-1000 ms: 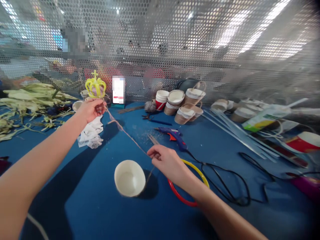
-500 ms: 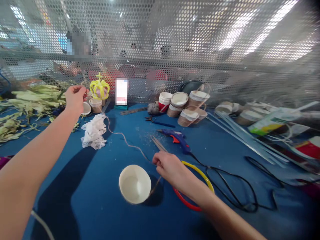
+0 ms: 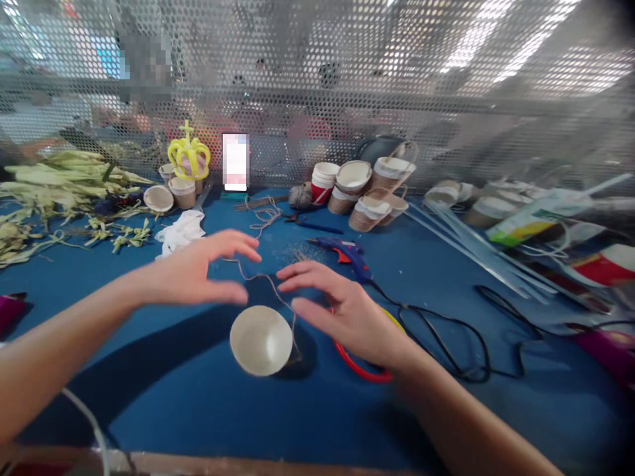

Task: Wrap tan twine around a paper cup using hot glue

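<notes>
A white paper cup (image 3: 260,340) stands on the blue table (image 3: 317,410) in front of me, with a thin brown twine (image 3: 270,284) running from its side back toward the mesh wall. My left hand (image 3: 198,271) hovers just above and left of the cup, fingers spread, holding nothing. On the cup's right, my right hand (image 3: 342,307) is also spread out and empty, above a red and yellow ring (image 3: 358,371). Both hands are slightly blurred by motion.
A blue glue gun (image 3: 344,254) with a black cable (image 3: 446,330) lies behind my right hand. Stacked paper cups (image 3: 364,192), a yellow crown (image 3: 188,158), crumpled white paper (image 3: 181,231), dried leaves (image 3: 54,192), clear sticks (image 3: 476,258) and a perforated metal wall (image 3: 317,86) are about.
My left hand let go of the twine at the far left and came in toward the cup. My right hand released its pinch; both are now spread. The twine lies slack.
</notes>
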`<move>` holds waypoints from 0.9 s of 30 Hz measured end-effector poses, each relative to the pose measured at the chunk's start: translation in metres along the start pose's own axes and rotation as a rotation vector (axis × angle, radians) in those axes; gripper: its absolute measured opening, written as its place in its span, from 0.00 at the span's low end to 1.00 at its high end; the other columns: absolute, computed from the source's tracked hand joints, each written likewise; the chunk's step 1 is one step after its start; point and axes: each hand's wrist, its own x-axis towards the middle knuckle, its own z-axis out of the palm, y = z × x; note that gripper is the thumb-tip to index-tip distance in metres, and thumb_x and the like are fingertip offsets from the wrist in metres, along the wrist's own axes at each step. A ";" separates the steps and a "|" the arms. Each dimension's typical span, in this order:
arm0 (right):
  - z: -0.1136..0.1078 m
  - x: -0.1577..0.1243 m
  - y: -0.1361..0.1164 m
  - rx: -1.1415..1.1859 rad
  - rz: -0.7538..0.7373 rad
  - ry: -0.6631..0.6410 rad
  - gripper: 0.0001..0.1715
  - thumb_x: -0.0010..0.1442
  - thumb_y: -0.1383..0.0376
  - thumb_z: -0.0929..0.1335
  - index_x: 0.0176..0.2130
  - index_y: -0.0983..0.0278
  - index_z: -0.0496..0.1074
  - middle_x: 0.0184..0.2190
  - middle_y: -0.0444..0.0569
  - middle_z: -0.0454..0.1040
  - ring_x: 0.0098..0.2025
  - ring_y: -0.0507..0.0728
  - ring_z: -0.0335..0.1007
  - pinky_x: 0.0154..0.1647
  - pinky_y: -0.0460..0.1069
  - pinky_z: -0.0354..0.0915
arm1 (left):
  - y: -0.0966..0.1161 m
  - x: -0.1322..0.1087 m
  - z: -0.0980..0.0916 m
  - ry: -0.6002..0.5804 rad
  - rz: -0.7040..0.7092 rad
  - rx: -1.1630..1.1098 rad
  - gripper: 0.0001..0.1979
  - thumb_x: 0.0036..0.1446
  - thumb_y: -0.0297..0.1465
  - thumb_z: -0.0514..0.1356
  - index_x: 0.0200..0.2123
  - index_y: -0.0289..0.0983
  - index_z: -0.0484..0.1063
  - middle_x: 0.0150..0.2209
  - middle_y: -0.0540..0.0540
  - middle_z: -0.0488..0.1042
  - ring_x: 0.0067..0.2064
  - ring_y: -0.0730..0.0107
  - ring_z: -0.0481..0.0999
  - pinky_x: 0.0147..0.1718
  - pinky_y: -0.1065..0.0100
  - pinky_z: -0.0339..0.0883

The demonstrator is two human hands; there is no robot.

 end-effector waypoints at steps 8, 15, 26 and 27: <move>0.006 -0.011 -0.033 -0.127 -0.019 -0.507 0.28 0.46 0.64 0.73 0.47 0.64 0.67 0.57 0.57 0.56 0.60 0.63 0.50 0.57 0.56 0.53 | 0.002 -0.068 0.078 -0.145 -0.130 -0.454 0.52 0.38 0.33 0.69 0.61 0.40 0.40 0.57 0.35 0.58 0.57 0.48 0.60 0.54 0.50 0.54; 0.010 -0.003 -0.025 0.170 0.241 -0.234 0.25 0.50 0.65 0.70 0.48 0.62 0.61 0.46 0.50 0.66 0.45 0.55 0.67 0.46 0.52 0.66 | 0.007 -0.050 0.080 -0.116 -0.278 -1.087 0.32 0.46 0.36 0.65 0.53 0.33 0.59 0.52 0.36 0.66 0.52 0.52 0.66 0.53 0.54 0.56; 0.028 0.007 -0.003 0.283 0.351 -0.062 0.24 0.50 0.67 0.68 0.47 0.65 0.60 0.39 0.50 0.68 0.35 0.52 0.68 0.37 0.51 0.68 | 0.000 -0.034 0.094 0.141 -0.374 -1.174 0.30 0.41 0.36 0.68 0.47 0.32 0.64 0.44 0.38 0.72 0.43 0.60 0.72 0.45 0.62 0.62; 0.030 0.006 -0.002 0.286 0.352 -0.039 0.25 0.50 0.67 0.68 0.47 0.64 0.60 0.39 0.50 0.68 0.34 0.52 0.67 0.36 0.50 0.68 | -0.001 -0.034 0.095 0.143 -0.384 -1.165 0.29 0.41 0.36 0.68 0.47 0.32 0.64 0.43 0.38 0.73 0.43 0.61 0.72 0.45 0.62 0.62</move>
